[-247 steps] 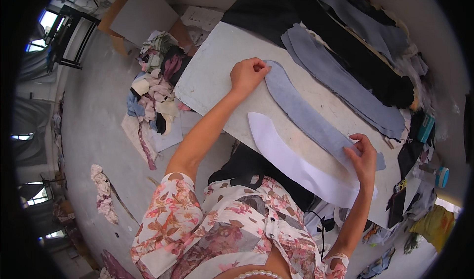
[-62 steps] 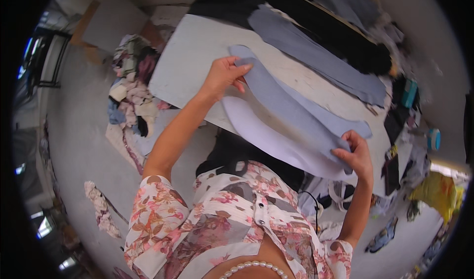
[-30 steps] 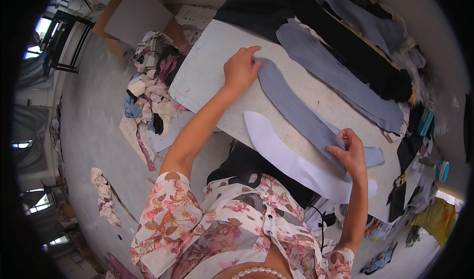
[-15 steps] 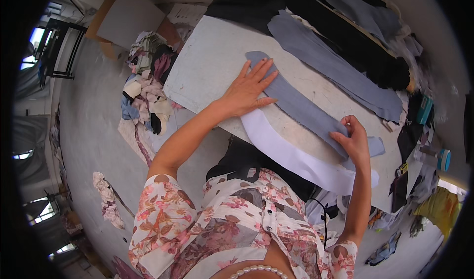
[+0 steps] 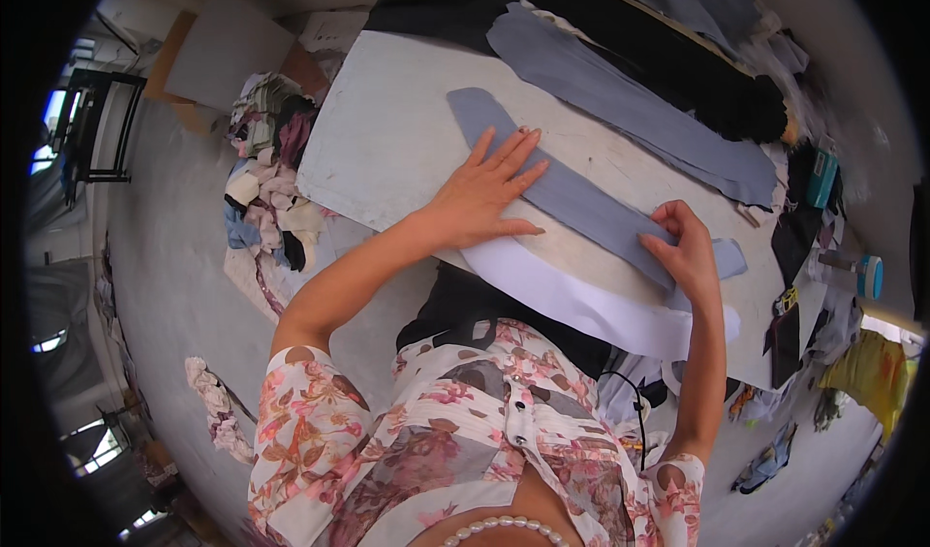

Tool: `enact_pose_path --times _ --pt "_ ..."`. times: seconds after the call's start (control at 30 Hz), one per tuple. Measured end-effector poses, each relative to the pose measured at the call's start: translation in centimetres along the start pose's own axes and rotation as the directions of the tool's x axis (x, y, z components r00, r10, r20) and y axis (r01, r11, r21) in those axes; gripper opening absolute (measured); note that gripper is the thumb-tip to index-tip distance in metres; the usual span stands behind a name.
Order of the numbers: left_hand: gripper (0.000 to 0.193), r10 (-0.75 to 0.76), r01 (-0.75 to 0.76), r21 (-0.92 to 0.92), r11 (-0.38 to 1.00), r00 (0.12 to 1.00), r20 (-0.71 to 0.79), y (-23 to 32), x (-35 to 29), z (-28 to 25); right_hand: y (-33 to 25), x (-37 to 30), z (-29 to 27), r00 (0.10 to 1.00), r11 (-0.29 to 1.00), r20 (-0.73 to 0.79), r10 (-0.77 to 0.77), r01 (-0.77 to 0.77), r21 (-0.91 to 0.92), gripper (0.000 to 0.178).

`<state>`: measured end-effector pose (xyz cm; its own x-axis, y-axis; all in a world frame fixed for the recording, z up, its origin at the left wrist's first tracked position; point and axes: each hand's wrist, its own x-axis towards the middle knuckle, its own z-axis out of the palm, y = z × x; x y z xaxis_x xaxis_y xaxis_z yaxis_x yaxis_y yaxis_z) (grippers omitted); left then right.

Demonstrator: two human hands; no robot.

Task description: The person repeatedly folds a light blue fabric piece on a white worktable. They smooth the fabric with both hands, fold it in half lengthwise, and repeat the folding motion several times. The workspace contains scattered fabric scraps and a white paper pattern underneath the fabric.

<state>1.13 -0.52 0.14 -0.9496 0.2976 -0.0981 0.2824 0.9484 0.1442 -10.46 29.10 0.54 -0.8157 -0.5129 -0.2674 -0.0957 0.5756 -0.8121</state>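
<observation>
A long blue-grey fabric strip (image 5: 591, 203) lies slantwise on the pale table (image 5: 363, 125), its rounded far-left end uncovered. My left hand (image 5: 489, 193) rests flat with spread fingers, the fingertips on this strip and the thumb over bare table. Thumb and bent fingers of my right hand (image 5: 686, 242) pinch the strip near its right end, where a short piece (image 5: 729, 256) shows beyond the hand. Along the near table edge lies a curved white strip (image 5: 581, 300), which passes under my right wrist; its left end is close beneath my left thumb.
Blue-grey cut pieces (image 5: 620, 101) and a black fabric pile (image 5: 668, 58) line the table's far side. A teal box (image 5: 821, 177) and a blue-lidded container (image 5: 870, 276) stand at the right. Fabric scraps (image 5: 276, 179) are heaped left of the table.
My left hand has slid a little rightward along the blue-grey strip, uncovering more of its left end. My right hand keeps its pinch. The whole view has shifted slightly.
</observation>
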Motion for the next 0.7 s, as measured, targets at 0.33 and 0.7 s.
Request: enact_pose_path --times 0.33,0.7 --pt "0.096 0.181 -0.184 -0.092 0.979 0.983 -0.038 1.9 1.6 2.4 0.5 -0.9 -1.1 0.994 0.996 -0.102 -0.032 0.023 -0.091 0.031" --pt "0.093 0.211 -0.214 -0.063 0.975 0.976 -0.057 4.1 2.4 1.3 2.0 -0.6 -0.6 0.978 0.975 -0.171 -0.119 0.083 -0.208 0.034"
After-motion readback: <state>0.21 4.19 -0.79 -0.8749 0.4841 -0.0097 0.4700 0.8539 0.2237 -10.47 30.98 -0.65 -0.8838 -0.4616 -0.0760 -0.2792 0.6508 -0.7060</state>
